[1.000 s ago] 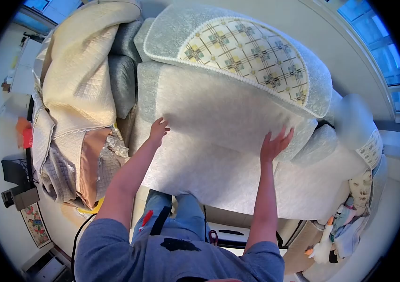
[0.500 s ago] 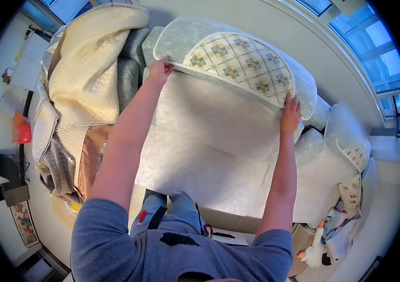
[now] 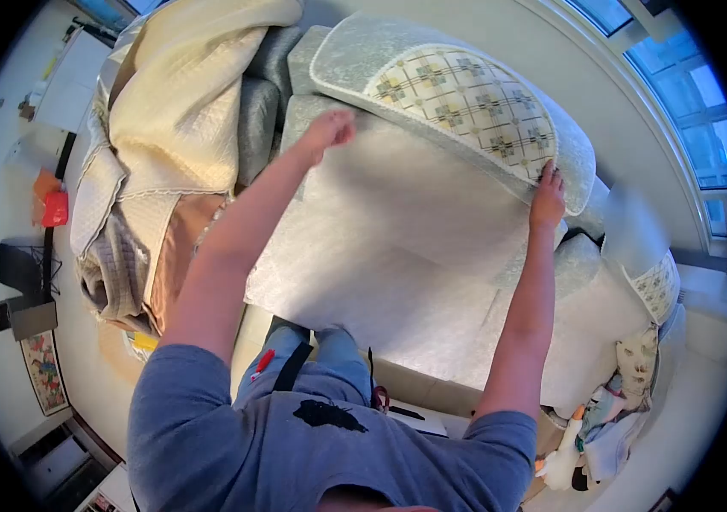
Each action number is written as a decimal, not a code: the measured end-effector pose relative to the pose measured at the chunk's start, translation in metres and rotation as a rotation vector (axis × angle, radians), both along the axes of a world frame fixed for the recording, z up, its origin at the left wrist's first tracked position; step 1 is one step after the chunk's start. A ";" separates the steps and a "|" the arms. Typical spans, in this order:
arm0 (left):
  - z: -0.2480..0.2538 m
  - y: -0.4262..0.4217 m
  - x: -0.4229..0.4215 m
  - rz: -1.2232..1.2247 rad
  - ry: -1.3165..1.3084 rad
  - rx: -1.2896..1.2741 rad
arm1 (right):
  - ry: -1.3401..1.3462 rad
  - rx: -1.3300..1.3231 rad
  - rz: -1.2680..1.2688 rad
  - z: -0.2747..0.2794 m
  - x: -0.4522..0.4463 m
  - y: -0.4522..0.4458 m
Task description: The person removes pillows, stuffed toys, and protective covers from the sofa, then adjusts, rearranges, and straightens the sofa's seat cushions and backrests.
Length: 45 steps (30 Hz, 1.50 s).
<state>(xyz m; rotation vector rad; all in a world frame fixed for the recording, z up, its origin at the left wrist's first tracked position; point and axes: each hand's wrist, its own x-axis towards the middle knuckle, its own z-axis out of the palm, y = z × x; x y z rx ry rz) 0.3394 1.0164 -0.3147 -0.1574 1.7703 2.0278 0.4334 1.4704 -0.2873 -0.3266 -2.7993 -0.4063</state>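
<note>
A grey-blue sofa backrest carries a cover [image 3: 470,94] with a plaid, flowered panel and a pale braided edge. Just below its left part is my left hand [image 3: 330,132], fingers curled together over the seat; whether anything is in them is too small to tell. My right hand [image 3: 548,198] touches the cover's lower right edge, its fingertips on the trim and its grip on the fabric unclear. Between my arms lies the pale seat cover [image 3: 389,230], spread flat over the seat.
Cream quilted bedding [image 3: 180,94] is heaped on the sofa's left end. At the lower right lie a white plush goose [image 3: 562,458] and folded cloths [image 3: 607,418]. A second patterned cover [image 3: 655,288] hangs at the right. Windows [image 3: 696,102] are at the upper right.
Both hands have gone from above the seat up to the backrest cover's lower edge. Since then my left hand has come off that edge and dropped slightly, while my right hand stays at it.
</note>
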 end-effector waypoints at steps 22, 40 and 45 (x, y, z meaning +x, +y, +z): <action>-0.070 -0.241 0.312 0.625 -0.340 -0.631 | 0.101 0.039 0.118 -0.011 -0.016 -0.001; 0.071 -0.427 0.361 0.746 0.282 -1.903 | -1.061 -0.788 0.327 -0.154 0.279 -0.190; 0.068 -0.481 0.369 0.674 0.106 -1.573 | -1.130 -0.843 0.304 -0.140 0.332 -0.290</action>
